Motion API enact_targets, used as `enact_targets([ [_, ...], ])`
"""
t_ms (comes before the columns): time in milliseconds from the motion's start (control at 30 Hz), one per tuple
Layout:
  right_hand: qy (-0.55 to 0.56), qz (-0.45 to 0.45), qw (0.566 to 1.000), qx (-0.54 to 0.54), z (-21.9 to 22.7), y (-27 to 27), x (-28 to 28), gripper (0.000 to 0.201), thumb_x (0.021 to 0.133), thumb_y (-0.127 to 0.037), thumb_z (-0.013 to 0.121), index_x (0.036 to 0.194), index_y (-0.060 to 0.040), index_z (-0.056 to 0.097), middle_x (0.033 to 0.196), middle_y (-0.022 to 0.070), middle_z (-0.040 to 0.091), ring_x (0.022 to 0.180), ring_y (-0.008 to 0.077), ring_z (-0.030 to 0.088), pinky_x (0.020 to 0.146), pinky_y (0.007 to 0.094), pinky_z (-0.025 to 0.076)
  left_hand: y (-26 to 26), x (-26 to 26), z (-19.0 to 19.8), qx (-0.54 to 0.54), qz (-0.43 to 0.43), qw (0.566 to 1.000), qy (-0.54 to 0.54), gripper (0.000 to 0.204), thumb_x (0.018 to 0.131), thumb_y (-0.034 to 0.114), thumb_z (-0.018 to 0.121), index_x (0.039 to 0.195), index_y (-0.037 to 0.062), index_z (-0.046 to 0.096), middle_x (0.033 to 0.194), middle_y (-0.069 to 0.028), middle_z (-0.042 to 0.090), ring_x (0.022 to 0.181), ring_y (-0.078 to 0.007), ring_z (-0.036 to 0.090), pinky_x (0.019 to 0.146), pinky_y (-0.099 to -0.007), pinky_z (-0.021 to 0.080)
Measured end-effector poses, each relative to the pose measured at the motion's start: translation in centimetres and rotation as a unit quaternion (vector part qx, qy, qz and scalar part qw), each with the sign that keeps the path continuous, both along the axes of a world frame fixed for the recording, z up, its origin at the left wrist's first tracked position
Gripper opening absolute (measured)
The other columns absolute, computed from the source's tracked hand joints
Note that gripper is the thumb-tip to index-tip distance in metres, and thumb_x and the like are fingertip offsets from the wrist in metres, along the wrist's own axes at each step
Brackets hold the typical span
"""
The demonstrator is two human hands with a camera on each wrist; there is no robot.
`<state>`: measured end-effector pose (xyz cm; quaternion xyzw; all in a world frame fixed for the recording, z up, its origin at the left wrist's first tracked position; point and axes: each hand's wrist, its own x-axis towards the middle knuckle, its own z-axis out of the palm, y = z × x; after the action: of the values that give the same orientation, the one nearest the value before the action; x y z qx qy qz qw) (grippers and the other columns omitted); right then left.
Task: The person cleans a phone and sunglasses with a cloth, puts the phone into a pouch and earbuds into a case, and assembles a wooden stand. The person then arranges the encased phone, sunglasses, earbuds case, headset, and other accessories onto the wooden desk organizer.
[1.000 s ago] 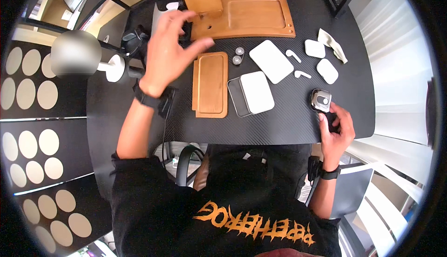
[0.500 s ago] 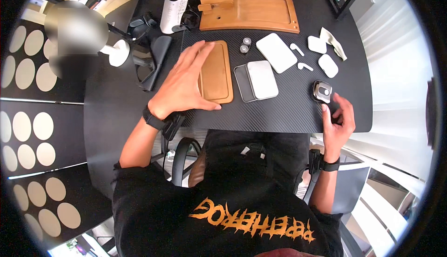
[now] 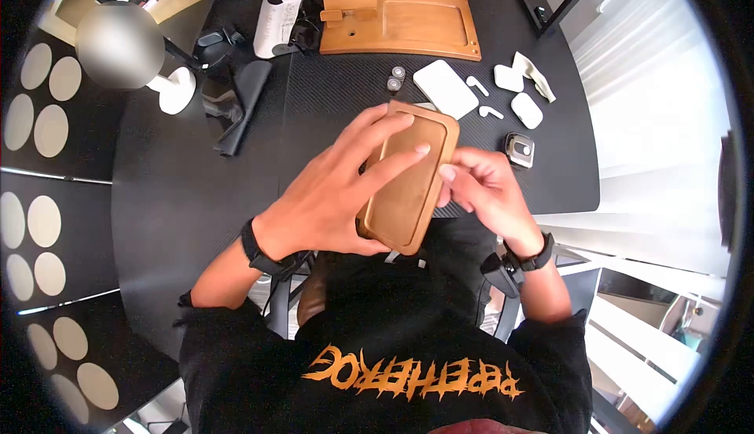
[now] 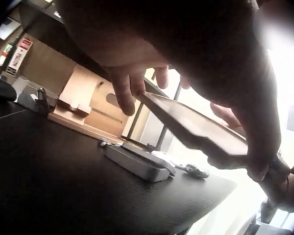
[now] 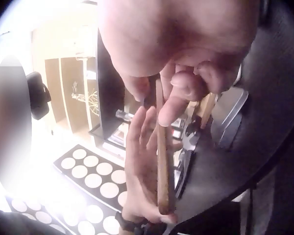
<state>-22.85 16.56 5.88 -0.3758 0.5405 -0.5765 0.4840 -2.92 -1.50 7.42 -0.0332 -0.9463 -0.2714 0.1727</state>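
One white lamp stands at far left on a black bench, beside a dark folded pouch; between pouch and hands lies the widest stretch for moving. The left hand has its fingers spread across a rimmed wooden tray, thumb against the near end. Held up and tilted, the tray seems to reach past the bench's front edge. The right hand pinches its right side, thumb on top. The step looks like steadying or turning the tray; next, one hand would likely need to keep it balanced. Farther right, white earbuds and a chrome-and-black gadget narrow the room.
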Motion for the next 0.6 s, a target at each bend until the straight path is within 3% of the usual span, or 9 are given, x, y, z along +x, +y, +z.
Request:
enact_targets([
  [100, 0.016, 0.023, 0.997, 0.073, -0.8, -1.6, -1.5, 0.018, 0.106, -0.018, 0.066, 0.100, -0.0018, 0.072, 0.077, 0.0022, 0.072, 0.062, 0.0036, 0.062, 0.056, 0.0189, 0.045, -0.3, 0.8, -0.6, -0.002, 0.006, 1.000, 0.017, 0.116, 0.061, 0.034, 0.101, 0.160, 0.0159, 0.044, 0.168, -0.0216, 0.033, 0.156, -0.0478, 0.033, 0.125, -0.0571, 0.035],
  [133, 0.023, 0.005, 0.997, 0.078, -1.0, -2.3, -1.9, 0.019, 0.106, -0.017, 0.063, 0.094, -0.0045, 0.069, 0.073, 0.0025, 0.072, 0.056, 0.0028, 0.059, 0.050, 0.0182, 0.042, -0.6, 1.3, -1.0, 0.015, 0.039, 0.998, 0.036, 0.118, 0.060, 0.036, 0.102, 0.161, 0.0146, 0.043, 0.169, -0.0217, 0.032, 0.156, -0.0475, 0.034, 0.126, -0.0557, 0.035],
  [167, 0.026, -0.021, 0.996, 0.084, -0.5, -2.9, -2.3, 0.023, 0.108, -0.018, 0.059, 0.092, -0.0041, 0.069, 0.073, 0.0042, 0.072, 0.056, 0.0054, 0.061, 0.050, 0.0190, 0.046, -0.9, 1.7, -1.5, 0.031, 0.073, 0.995, 0.054, 0.121, 0.059, 0.038, 0.103, 0.161, 0.0133, 0.043, 0.170, -0.0217, 0.031, 0.156, -0.0472, 0.034, 0.126, -0.0544, 0.034],
  [233, -0.077, -0.081, 0.993, 0.049, -1.0, -4.6, -4.2, 0.025, 0.108, -0.020, 0.057, 0.095, -0.0026, 0.068, 0.073, 0.0057, 0.072, 0.054, 0.0085, 0.063, 0.050, 0.0213, 0.050, -1.5, 2.8, -2.6, 0.025, 0.111, 0.990, 0.082, 0.121, 0.060, 0.037, 0.104, 0.160, 0.0097, 0.043, 0.169, -0.0212, 0.034, 0.154, -0.0442, 0.038, 0.125, -0.0509, 0.036],
  [300, -0.123, -0.110, 0.984, 0.061, -0.9, -6.5, -7.3, 0.026, 0.110, -0.024, 0.054, 0.116, 0.0006, 0.063, 0.094, 0.0113, 0.077, 0.069, 0.0135, 0.070, 0.062, 0.0246, 0.058, -2.1, 3.9, -4.2, 0.045, 0.203, 0.975, 0.080, 0.113, 0.064, 0.034, 0.102, 0.158, 0.0077, 0.045, 0.166, -0.0202, 0.039, 0.151, -0.0408, 0.043, 0.123, -0.0493, 0.039],
  [367, -0.151, -0.108, 0.982, 0.028, -1.3, -9.1, -10.5, 0.026, 0.112, -0.022, 0.050, 0.121, 0.0003, 0.059, 0.110, 0.0137, 0.077, 0.086, 0.0159, 0.073, 0.074, 0.0267, 0.061, -2.3, 4.6, -5.5, 0.069, 0.218, 0.971, 0.071, 0.105, 0.069, 0.028, 0.100, 0.157, 0.0067, 0.047, 0.163, -0.0189, 0.043, 0.149, -0.0389, 0.045, 0.121, -0.0483, 0.041],
  [433, -0.180, -0.122, 0.976, 0.032, -1.4, -12.1, -13.0, 0.026, 0.113, -0.021, 0.047, 0.123, 0.0006, 0.058, 0.114, 0.0141, 0.076, 0.091, 0.0170, 0.073, 0.079, 0.0282, 0.061, -2.5, 4.8, -6.6, 0.111, 0.239, 0.964, 0.030, 0.098, 0.072, 0.023, 0.097, 0.156, 0.0058, 0.048, 0.161, -0.0187, 0.045, 0.147, -0.0392, 0.047, 0.120, -0.0474, 0.043],
  [600, -0.215, -0.163, 0.961, 0.058, -2.9, -17.6, -17.3, 0.027, 0.115, -0.019, 0.042, 0.126, 0.0012, 0.055, 0.126, 0.0154, 0.072, 0.099, 0.0203, 0.072, 0.089, 0.0310, 0.063, -2.3, 4.8, -6.6, 0.094, 0.240, 0.966, 0.019, 0.091, 0.076, 0.019, 0.093, 0.154, 0.0051, 0.049, 0.159, -0.0193, 0.048, 0.144, -0.0405, 0.050, 0.119, -0.0473, 0.043],
])
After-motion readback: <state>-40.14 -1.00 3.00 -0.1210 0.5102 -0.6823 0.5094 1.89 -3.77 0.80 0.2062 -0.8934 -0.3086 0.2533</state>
